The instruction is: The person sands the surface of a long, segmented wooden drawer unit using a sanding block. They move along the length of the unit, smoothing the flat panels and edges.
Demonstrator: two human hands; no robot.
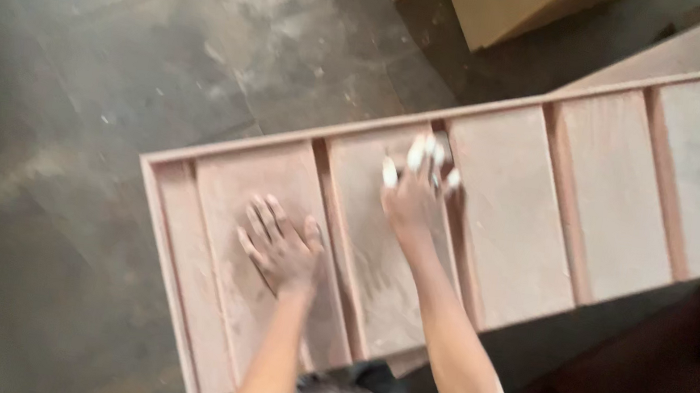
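Head view, blurred by motion, so fine detail is soft.

We see a long wooden frame lying flat across the floor, running from lower left to upper right. It is split by thin ribs into a row of flat panels, pinkish-brown and dusty.

Left hand: laid flat, palm down, fingers spread, on the second panel from the frame's near end. It grips nothing, it only presses on the board.

Right hand: palm down on the next panel along, up near the rib by the frame's far rail. Fingers are extended and slightly spread; the fingertips are coated in something white, paste or putty by the look, but we cannot tell which. We cannot tell whether it pinches anything small under the fingers; nothing shows in the hand.

Both forearms come in from the bottom edge, the right one crossing the frame's near rail. The two hands are near each other, one rib between them.

Around it: a tan box on the floor beyond the frame, top centre. A dark brown piece of furniture sits at lower right, just beside the frame's near edge. The floor is grey concrete, stained and dusty.
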